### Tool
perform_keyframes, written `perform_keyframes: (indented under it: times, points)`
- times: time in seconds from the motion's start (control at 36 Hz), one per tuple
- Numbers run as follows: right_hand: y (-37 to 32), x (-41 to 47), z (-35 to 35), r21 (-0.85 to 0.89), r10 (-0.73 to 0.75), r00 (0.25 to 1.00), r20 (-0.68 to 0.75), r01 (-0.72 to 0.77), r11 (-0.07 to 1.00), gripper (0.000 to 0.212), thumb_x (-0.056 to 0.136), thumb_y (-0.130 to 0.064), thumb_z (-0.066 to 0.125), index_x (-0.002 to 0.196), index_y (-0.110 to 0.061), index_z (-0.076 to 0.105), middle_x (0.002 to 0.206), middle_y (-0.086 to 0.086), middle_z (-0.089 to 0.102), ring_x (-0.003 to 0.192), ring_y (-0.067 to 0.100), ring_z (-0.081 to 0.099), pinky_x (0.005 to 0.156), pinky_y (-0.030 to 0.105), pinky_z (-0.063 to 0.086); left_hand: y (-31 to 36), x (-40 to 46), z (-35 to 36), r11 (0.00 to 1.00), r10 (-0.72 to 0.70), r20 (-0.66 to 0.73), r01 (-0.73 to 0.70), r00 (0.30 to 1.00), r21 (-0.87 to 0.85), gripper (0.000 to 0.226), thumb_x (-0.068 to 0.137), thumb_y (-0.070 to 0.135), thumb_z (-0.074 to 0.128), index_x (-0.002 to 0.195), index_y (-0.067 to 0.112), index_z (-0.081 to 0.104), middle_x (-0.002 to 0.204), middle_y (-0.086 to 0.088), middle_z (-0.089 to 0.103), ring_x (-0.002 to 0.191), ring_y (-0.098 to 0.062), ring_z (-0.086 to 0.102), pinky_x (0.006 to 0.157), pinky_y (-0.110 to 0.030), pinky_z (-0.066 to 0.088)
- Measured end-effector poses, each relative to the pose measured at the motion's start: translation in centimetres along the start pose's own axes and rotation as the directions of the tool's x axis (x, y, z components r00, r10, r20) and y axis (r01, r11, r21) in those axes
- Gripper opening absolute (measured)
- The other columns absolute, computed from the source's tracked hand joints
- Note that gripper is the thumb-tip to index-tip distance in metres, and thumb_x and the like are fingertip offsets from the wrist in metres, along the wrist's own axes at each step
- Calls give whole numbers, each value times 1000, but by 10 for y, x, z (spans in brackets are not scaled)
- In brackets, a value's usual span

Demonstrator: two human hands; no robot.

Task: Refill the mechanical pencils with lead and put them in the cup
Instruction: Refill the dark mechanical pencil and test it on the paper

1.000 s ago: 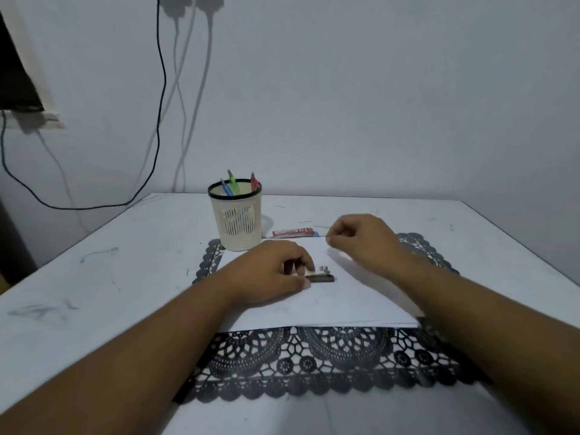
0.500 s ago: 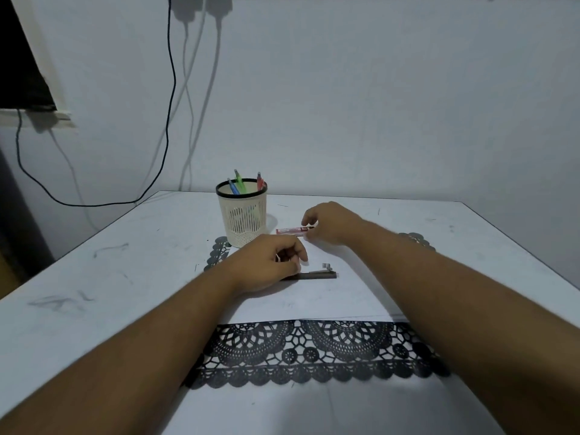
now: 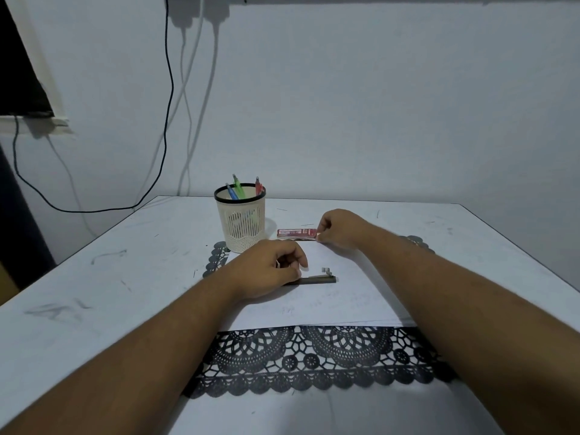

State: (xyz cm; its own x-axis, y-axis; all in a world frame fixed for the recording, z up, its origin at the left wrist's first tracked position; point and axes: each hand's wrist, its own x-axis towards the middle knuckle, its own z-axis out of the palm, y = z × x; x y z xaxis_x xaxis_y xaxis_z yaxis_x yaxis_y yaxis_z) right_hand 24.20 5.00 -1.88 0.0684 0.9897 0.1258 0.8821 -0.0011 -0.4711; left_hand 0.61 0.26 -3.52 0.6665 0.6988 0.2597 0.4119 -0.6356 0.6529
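right hand (image 3: pixel 340 229) reached back across tabletop (image 3: pixel 94 277) since second ago, grip now pinching end of red lead case (image 3: pixel 296 234) beside cup (image 3: pixel 241 216); left hand (image 3: pixel 266 270) stays curled on dark pencil (image 3: pixel 317 280) lying on paper (image 3: pixel 345 302), refill looks about to start

Worktop (image 3: pixel 94 277): white, grey scuff marks at left. Mat (image 3: pixel 314 359): black lace, scalloped edge, openwork rosettes. Paper sheet (image 3: pixel 329 302) on mat: plain white. Cup (image 3: pixel 241 219): cream, slotted sides, black rim. Pencils in cup: blue (image 3: pixel 231 191), green (image 3: pixel 238 185), red (image 3: pixel 258 186). Pencil (image 3: pixel 317 280) on sheet: dark brown-black. Lead case (image 3: pixel 296 233), far: red with white print. Wall (image 3: pixel 376 105): pale grey-white; one black cable (image 3: pixel 169 89), others white.
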Motion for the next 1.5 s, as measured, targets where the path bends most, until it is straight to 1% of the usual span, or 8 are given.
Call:
perform_keyframes:
  times: [0.25,0.39,0.5,0.61,0.78,0.94,1.11,1.5]
  points:
    - [17,-4,-14,131,35,982,-184,-10,991,5,92,-14,72,89,-17,70,85,-9,60,83,14,57,59,20,35,-1,0,0,1000,18,-17,-18,1000,23,14,96,18,67,97,31,73,83,7,69,68,0,56,66,-19,46]
    - [10,-29,-30,232,5,974,-225,49,972,7,95,-21,72,89,-17,71,78,-8,59,66,7,51,55,19,35,5,1,-4,963,151,-186,-101,971,251,12,97,22,66,106,28,68,95,16,61,84,1,54,69,-14,39]
    - [-2,-63,-34,285,-58,986,-158,101,953,6,94,-23,74,90,-20,76,71,-10,60,59,4,51,57,19,38,9,7,-6,874,309,-330,-129,892,468,37,92,29,73,128,23,64,122,8,59,113,-12,51,95,-28,43]
    - [-16,-94,-28,424,-84,989,-121,128,897,5,93,-24,77,89,-21,77,67,-9,58,58,6,48,58,21,38,12,10,-3,795,371,-312,-125,875,594,44,88,32,78,130,21,67,123,3,66,114,-22,58,98,-44,45]
    - [-23,-117,-18,662,-37,995,-90,87,744,4,93,-25,77,91,-24,80,82,-4,73,75,9,60,72,31,46,13,6,-2,769,438,-285,-191,853,609,24,93,31,75,114,19,76,98,5,76,85,-20,70,76,-43,55]
    - [-24,-125,-18,946,-3,999,51,-47,320,14,95,0,69,98,-7,80,84,6,75,73,12,64,64,22,52,12,7,-2,834,398,-307,-202,864,514,34,96,40,58,116,19,74,96,7,74,84,-17,66,69,-37,55]
    - [-22,-127,-14,985,44,985,168,-170,27,20,78,-3,76,97,2,78,80,10,72,67,12,64,61,18,56,16,7,4,822,473,-330,-274,817,500,32,95,34,63,110,9,76,92,0,75,76,-19,65,69,-27,50]
    - [-27,-129,-4,990,157,978,138,-134,-31,11,90,-4,74,98,3,75,81,14,74,65,14,65,59,20,57,21,8,0,808,477,-330,-259,815,528,28,94,27,66,112,8,76,97,-4,75,84,-24,68,71,-37,58]
